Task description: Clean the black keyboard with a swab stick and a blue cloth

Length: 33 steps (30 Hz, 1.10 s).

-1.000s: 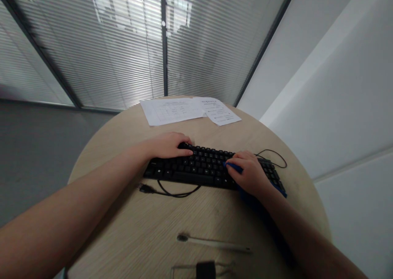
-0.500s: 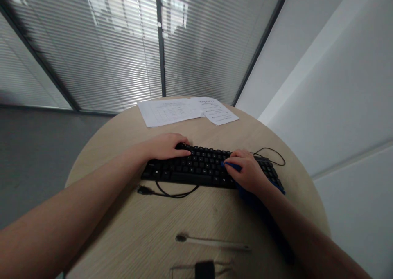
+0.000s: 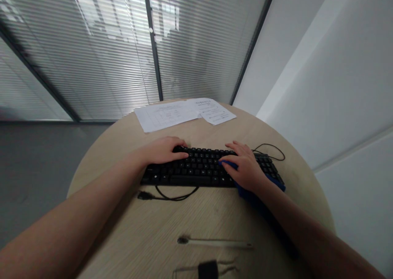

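Left hand [image 3: 164, 150] clasping a keyboard [image 3: 193, 180]; right hand [image 3: 247, 168] has fanned its outer fingers, still pinching blue cloth [image 3: 245, 194], wiping seemingly unfinished.

I've got a black keyboard [image 3: 192, 180], its keys [image 3: 206, 161] marked white, and a blue cloth [image 3: 248, 195]. Pale wood grain runs across the table [image 3: 159, 226], and I see fine grey stripes on the blinds [image 3: 107, 74].

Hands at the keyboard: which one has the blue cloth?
The right hand, toward the number-pad end of the keyboard: blue cloth shows beneath it. The left hand shows no cloth and holds the keyboard's left end.
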Tool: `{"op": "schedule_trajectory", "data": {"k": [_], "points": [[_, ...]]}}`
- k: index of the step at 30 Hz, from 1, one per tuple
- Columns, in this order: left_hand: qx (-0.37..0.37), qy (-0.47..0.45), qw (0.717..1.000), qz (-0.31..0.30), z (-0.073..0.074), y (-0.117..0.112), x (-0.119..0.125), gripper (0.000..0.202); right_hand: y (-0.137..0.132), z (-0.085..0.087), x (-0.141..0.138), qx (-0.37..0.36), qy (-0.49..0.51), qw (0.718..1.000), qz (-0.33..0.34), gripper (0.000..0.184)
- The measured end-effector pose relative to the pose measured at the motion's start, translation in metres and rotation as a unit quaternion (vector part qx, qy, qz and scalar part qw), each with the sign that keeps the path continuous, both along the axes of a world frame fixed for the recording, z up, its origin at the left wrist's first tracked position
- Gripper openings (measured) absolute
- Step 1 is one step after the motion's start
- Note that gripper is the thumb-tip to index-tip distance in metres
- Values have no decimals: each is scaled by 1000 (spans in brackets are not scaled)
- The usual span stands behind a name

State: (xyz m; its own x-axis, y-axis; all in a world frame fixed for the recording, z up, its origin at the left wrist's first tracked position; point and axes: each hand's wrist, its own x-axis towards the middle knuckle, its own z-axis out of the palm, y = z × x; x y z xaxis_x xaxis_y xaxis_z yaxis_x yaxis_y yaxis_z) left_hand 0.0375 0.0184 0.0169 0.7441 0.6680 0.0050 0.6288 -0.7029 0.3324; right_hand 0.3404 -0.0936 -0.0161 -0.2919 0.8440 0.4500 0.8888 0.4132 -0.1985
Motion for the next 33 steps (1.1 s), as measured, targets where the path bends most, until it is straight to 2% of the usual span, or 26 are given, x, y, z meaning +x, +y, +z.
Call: {"op": "schedule_trajectory", "data": {"k": [9, 20, 29, 33], "points": [[-5, -1, 1000, -3, 1, 0, -2, 47, -1, -1, 0, -38, 19, 999, 21, 18], [-7, 4, 1000, 0, 1, 0, -3, 46, 3, -5, 2, -2, 55, 998, 21, 13], [-9, 3, 1000, -4, 1, 0, -3, 44, -1, -1, 2, -31, 36, 998, 53, 15], [-10, 0, 1000, -5, 1, 1, -3, 44, -1, 0, 1, -28, 34, 998, 36, 18]]}}
